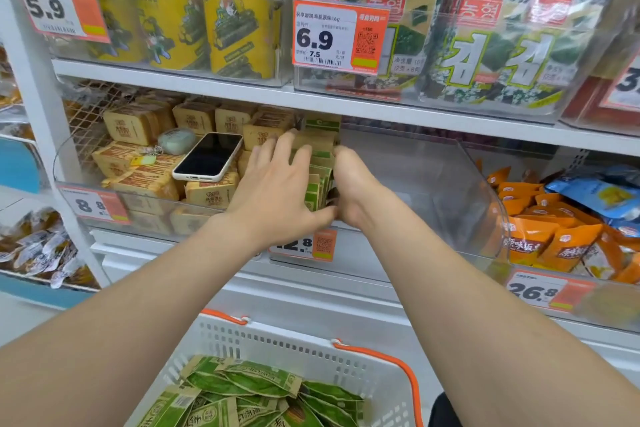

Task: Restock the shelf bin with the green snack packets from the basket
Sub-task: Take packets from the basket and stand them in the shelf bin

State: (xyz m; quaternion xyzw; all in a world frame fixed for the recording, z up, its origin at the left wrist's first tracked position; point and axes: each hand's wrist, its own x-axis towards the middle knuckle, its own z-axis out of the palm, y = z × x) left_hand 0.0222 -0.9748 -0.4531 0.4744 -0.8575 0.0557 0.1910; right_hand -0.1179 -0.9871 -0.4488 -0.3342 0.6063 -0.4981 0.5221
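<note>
Both hands are in the left end of the clear shelf bin (433,184), squeezing an upright row of green snack packets (320,180) between them. The left hand (277,184) lies with its fingers nearly straight, pressed flat against the row's left face. The right hand (349,184) curls round the right side, with its thumb low at the bin's front lip.

The likeliest failure is the row fanning out or toppling rightward into the bare part of the bin once the pressure comes off, since nothing there braces it. The packets look thin, flat and slick, so they may slide on each other or spill over the low front lip. A careless left elbow or wrist could also knock the phone (207,156), which rests loosely on the tan packets (138,125) just left of the bin.

The bin is rigid transparent plastic with a curved, sloping side. Below the bin stands a white perforated plastic basket (277,347) with orange handles, holding more green packets in a crinkled, disordered heap.
</note>
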